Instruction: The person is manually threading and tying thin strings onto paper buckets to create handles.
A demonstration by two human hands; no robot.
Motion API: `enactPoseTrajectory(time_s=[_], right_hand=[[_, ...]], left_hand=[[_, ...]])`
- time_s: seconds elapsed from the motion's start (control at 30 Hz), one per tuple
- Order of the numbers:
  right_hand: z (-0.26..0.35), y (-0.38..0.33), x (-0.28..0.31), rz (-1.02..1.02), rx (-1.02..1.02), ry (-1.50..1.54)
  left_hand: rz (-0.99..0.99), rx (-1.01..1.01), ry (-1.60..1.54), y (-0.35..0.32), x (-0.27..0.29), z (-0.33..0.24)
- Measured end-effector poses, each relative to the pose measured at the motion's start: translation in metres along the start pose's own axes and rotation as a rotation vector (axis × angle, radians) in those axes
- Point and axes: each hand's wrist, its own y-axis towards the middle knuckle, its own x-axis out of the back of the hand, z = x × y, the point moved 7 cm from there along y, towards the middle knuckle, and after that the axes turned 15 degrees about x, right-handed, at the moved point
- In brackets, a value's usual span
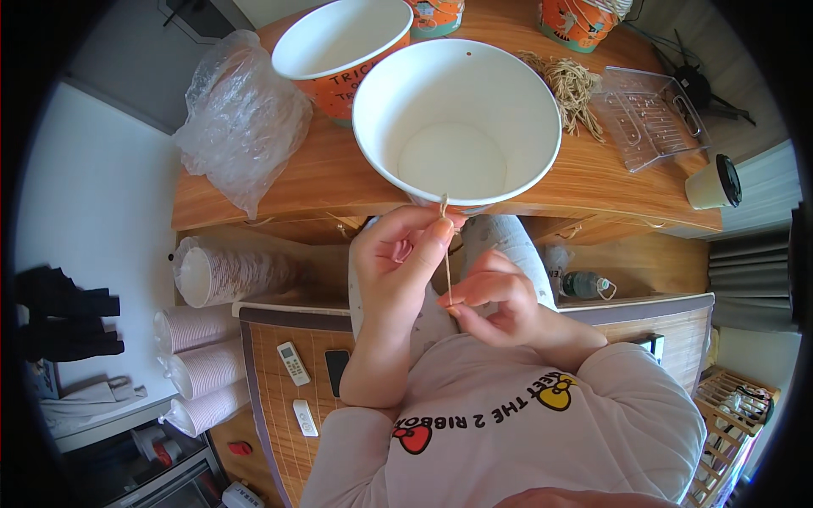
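Observation:
A large paper bucket (pixel 457 93), white inside, stands at the table's front edge with its mouth facing me. A small hole shows near its far rim. At the near rim, a thin tan twine (pixel 449 267) has a small loop sticking up. My left hand (pixel 402 250) pinches the twine just below that loop, with its fingers against the bucket's near side. Lower down, my right hand (pixel 500 300) pinches the twine's other end between thumb and forefinger, so the strand runs taut between both hands. The bucket's outer wall is mostly hidden.
Behind left stands another orange bucket (pixel 339 89) beside a crumpled plastic bag (pixel 246 118). A bundle of tan twine (pixel 572 89), a clear plastic tray (pixel 648 118) and a lidded cup (pixel 713 182) are at the right. Stacked buckets (pixel 203 351) lie at the lower left.

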Motion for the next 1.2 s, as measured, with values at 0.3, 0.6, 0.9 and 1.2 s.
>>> enactPoseTrajectory(time_s=[0.3,0.6,0.9,1.2], right_hand=[[0.053,0.019,0.021,0.842,-0.135,0.802],[-0.015,0.095,0.151,0.073,-0.215,-0.072],[-0.077,0.094,0.096,0.192,-0.237,0.290],[-0.036,0.066,0.092,0.042,-0.292,0.658]], left_hand=[[-0.028,-0.064,-0.061,-0.001,0.010,0.002],[0.006,-0.161,-0.266,-0.021,0.042,-0.011],[-0.028,-0.063,-0.301,-0.019,0.055,-0.014],[-0.087,-0.265,-0.029,-0.024,0.050,-0.005]])
